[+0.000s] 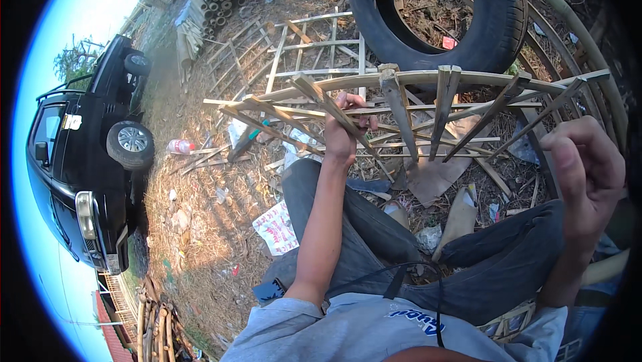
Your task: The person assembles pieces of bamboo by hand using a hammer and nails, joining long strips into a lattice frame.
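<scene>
The left hand (342,131) is closed around a flat, pale bamboo slat (328,104) that slants across a half-built frame of split bamboo strips (428,81), its fingers wrapped over the slat near the frame's left end. The right hand (588,175) is raised close to the camera at the frame's right end, fingers curled together; whether it pinches a thin strip cannot be told. The frame stands just in front of the person's knees, with upright slats crossing long curved rails. Behind its top rail lies a black rubber tyre (435,8) on straw-littered ground (200,181). A black pickup truck (87,161) stands well apart at the left.
</scene>
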